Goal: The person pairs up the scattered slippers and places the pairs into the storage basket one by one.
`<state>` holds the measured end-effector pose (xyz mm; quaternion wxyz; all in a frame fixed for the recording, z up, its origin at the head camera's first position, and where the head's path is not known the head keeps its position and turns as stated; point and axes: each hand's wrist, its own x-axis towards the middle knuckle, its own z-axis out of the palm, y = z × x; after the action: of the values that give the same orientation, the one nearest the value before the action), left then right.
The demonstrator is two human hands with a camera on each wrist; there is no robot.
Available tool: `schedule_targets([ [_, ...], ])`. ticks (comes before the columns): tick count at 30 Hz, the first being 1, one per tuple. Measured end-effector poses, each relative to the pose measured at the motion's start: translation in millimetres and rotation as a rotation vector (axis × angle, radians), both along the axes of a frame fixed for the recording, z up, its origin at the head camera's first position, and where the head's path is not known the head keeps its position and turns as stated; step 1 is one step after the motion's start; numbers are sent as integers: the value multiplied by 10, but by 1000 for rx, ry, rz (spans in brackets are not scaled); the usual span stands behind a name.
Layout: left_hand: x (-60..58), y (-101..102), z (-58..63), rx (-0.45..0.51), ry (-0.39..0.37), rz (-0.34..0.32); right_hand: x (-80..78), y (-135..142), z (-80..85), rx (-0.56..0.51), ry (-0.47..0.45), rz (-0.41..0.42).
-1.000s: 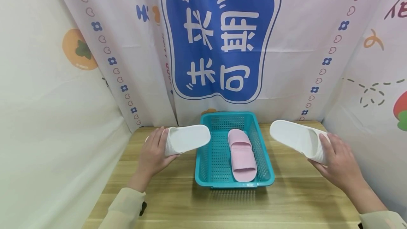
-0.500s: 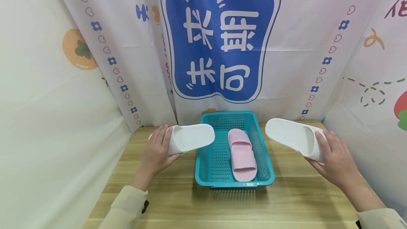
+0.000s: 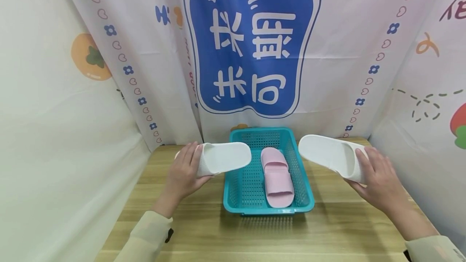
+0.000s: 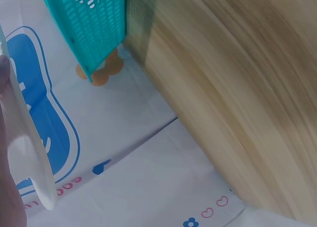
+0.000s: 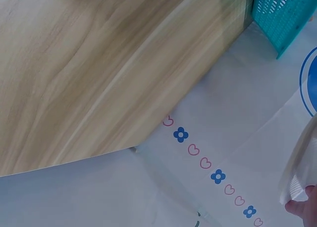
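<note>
My left hand point(image 3: 183, 171) grips a white slipper point(image 3: 227, 157) by its ribbed strap, and the toe-to-heel sole points right, overlapping the basket's left rim in the head view. On the other side, my right hand point(image 3: 380, 179) holds a second white slipper point(image 3: 324, 152) the same way, its free end pointing left toward the basket's right rim. Between them stands a teal plastic basket point(image 3: 268, 211). Inside it, along the right side, lie pink slippers point(image 3: 276, 179), one overlapping the other. The left wrist view catches only an edge of the white slipper point(image 4: 27, 153).
The basket stands on a wood-grain table point(image 3: 196, 229), near its back edge. Printed white cloth point(image 3: 335, 72) hangs behind the table, and further cloth walls point(image 3: 54, 140) close in the left and right sides.
Both hands have moved inward with their white slippers, the left one to the right and the right one to the left. The basket and pink slippers have stayed put.
</note>
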<state>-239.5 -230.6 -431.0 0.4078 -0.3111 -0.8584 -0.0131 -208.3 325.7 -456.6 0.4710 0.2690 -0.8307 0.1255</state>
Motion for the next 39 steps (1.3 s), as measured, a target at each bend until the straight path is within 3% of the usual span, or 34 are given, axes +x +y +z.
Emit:
schedule_targets([
  [17,22,138,6,-28,-45,-12,9,-163,97,11,9,53],
  [29,15,267,8,-25,-3,-47,23,-269,157,36,-6,78],
  [39,10,353,24,-41,-18,-62,32,-348,188,65,-16,65],
])
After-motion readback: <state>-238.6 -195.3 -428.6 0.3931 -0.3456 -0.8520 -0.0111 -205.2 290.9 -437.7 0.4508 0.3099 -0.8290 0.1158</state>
